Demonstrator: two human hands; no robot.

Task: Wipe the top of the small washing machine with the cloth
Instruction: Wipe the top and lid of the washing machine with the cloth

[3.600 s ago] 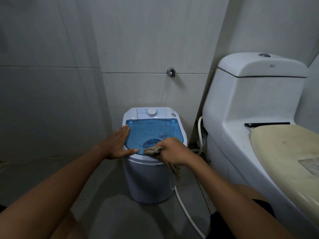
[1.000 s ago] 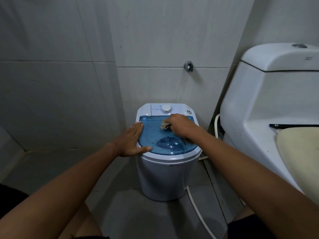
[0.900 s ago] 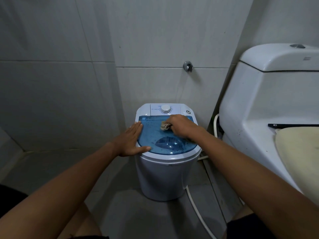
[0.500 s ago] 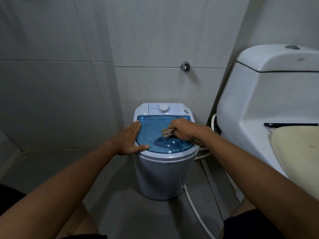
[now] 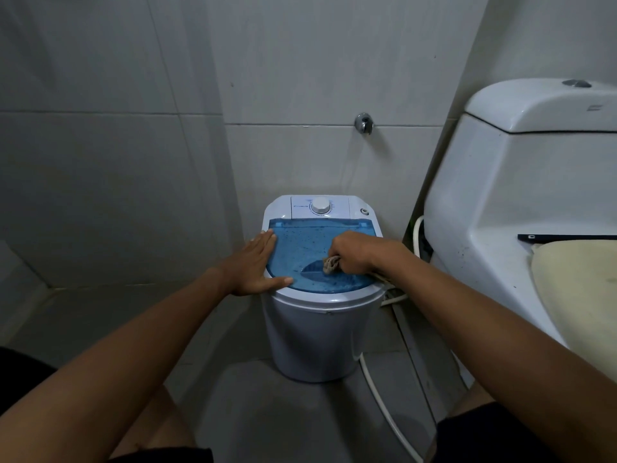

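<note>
on blue lid (image 5: pixel 302 248): right hand (image 5: pixel 355 250) gripping cloth (image 5: pixel 330 264); left hand (image 5: pixel 257 264) flat, open.

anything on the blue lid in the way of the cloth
Nothing loose lies on the blue lid. Only the left hand rests flat along its left edge, covering that strip from the cloth in the right hand.

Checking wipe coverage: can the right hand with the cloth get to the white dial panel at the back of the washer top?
Probably yes. The right hand holds the cloth on the blue lid, and nothing lies between it and the dial panel.
</note>
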